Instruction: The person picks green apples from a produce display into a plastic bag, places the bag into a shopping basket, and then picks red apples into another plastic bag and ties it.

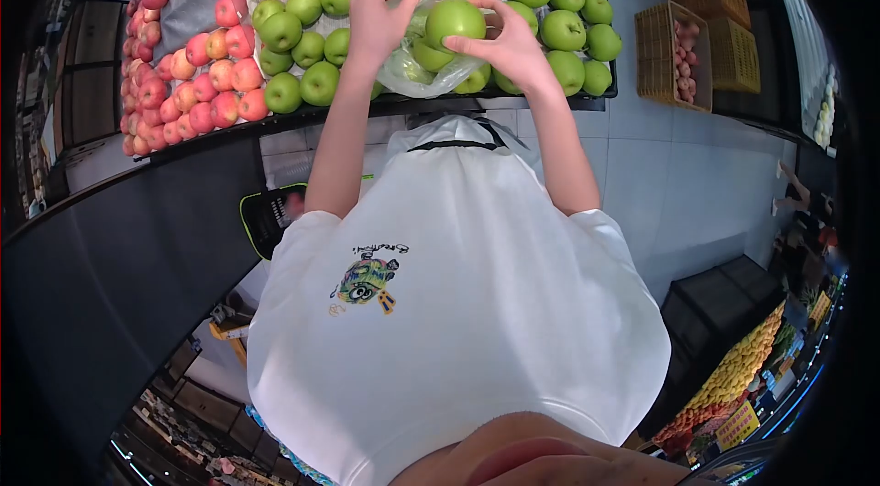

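The left hand (379,23) is pinching the rim of the clear plastic bag (403,78), thumb and fingers nearly together. The right hand (511,44) is half curled, holding a green apple (456,23) at the bag's mouth. I am thinking this smooth fruit could be slipping if the thumb loosens, or the limp film could be folding in its way. Wrinkles are blurring the contents; whether the right fingers are also gripping plastic, I cannot tell.

A round green apple (456,22) sits in the right hand (502,43). The left hand (379,20) holds a translucent plastic bag (417,83).
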Demonstrator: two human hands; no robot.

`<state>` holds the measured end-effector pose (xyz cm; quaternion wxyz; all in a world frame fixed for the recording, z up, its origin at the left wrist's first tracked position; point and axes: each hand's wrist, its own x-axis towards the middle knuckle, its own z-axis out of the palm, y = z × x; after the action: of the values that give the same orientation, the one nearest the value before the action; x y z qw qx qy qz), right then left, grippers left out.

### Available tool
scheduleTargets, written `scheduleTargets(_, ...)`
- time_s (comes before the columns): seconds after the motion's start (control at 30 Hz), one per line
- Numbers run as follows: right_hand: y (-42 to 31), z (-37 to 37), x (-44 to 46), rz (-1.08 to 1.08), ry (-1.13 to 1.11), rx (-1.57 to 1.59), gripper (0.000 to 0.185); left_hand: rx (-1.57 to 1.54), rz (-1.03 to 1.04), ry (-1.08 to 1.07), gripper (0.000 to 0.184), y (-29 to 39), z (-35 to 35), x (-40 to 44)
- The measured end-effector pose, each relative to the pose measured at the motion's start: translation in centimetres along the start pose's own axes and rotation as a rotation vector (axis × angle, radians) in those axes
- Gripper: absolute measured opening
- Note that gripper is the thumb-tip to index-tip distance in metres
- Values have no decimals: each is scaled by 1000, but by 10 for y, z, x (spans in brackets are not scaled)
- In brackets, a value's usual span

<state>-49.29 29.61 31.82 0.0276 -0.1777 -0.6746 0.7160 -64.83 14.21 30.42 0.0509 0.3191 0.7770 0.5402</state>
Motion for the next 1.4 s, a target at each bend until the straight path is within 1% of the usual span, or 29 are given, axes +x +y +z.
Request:
scheduleTargets(0.03, 2, 3, 0, -67, 89, -175, 73, -76, 70, 26, 21, 3, 7, 0)
scheduleTargets(0.07, 4, 5, 0, -133, 177, -350, 74, -76, 69, 28, 21, 7, 12, 1)
scheduleTargets(0.1, 12, 7, 3, -132, 172, -353, 74, -156, 3, -44, 20, 13, 18, 1)
scheduleTargets(0.13, 20, 8, 8, -212, 236, -408, 71, -236, -63, -114, 20, 19, 23, 2)
scheduleTargets(0.17, 26, 9, 12, -292, 300, -462, 69, -252, -44, -147, 20, 27, 29, 2)
scheduleTargets(0.2, 25, 11, 12, -288, 295, -463, 69, -252, -50, -144, 20, 32, 35, 1)
scheduleTargets(0.27, 18, 14, 13, -284, 288, -433, 64, -189, 141, -263, 22, 42, 43, 1)
scheduleTargets(0.3, 24, 16, 17, -399, 314, -408, 62, -170, 154, -295, 22, 51, 43, 2)
scheduleTargets(0.33, 27, 14, 18, -398, 315, -407, 62, -171, 153, -296, 22, 56, 42, 2)
scheduleTargets(0.4, 27, 9, 17, -412, 332, -600, 70, -177, 171, -324, 22, 60, 42, 4)
scheduleTargets(0.43, 25, 6, 14, -411, 332, -599, 70, -177, 170, -325, 22, 59, 41, 5)
scheduleTargets(0.5, 18, 0, 6, -231, 293, -735, 74, -169, 178, -321, 23, 54, 38, 6)
scheduleTargets(0.63, 34, -9, 2, -198, 298, -752, 75, -167, 151, -324, 23, 46, 36, 4)
scheduleTargets(0.7, 44, -9, 1, -298, 354, -792, 70, -221, 79, -356, 23, 44, 36, 0)
scheduleTargets(0.73, 48, -9, 1, -297, 356, -792, 70, -221, 80, -358, 23, 41, 37, -2)
scheduleTargets(0.83, 47, -5, -3, -240, 361, -866, 71, -301, 85, -313, 23, 31, 40, -9)
scheduleTargets(0.9, 39, -2, -6, -75, 316, -862, 71, -337, 0, -327, 22, 27, 38, -13)
scheduleTargets(0.93, 38, -1, -8, -74, 311, -859, 71, -334, -5, -325, 22, 26, 36, -17)
scheduleTargets(1.0, 37, -3, -11, -51, 292, -895, 69, -179, 154, -233, 23, 27, 30, -26)
scheduleTargets(1.03, 44, -7, -9, -39, 273, -885, 69, -174, 150, -228, 23, 26, 25, -29)
scheduleTargets(1.07, 47, -8, -9, -45, 266, -882, 69, -63, 235, -187, 23, 25, 19, -32)
scheduleTargets(1.1, 47, -7, -10, -121, 317, -890, 70, 50, 321, -146, 23, 21, 12, -34)
scheduleTargets(1.13, 45, -6, -12, -196, 367, -897, 71, 57, 318, -142, 23, 13, 7, -37)
scheduleTargets(1.17, 42, -6, -15, -136, 322, -894, 73, 25, 205, -45, 23, 2, 2, -41)
scheduleTargets(1.2, 42, -6, -16, -141, 315, -891, 73, -6, 93, 53, 23, -9, -3, -44)
scheduleTargets(1.27, 43, -5, -18, -111, 341, -944, 76, 53, -50, 229, 22, -29, -22, -47)
scheduleTargets(1.33, 39, -5, -18, -85, 316, -897, 77, 530, 93, 489, 38, -55, -45, -48)
scheduleTargets(1.37, 37, -4, -20, -127, 352, -898, 77, 537, 93, 497, 38, -67, -57, -45)
scheduleTargets(1.4, 37, -3, -22, -167, 388, -900, 76, 701, 26, 604, 51, -78, -67, -40)
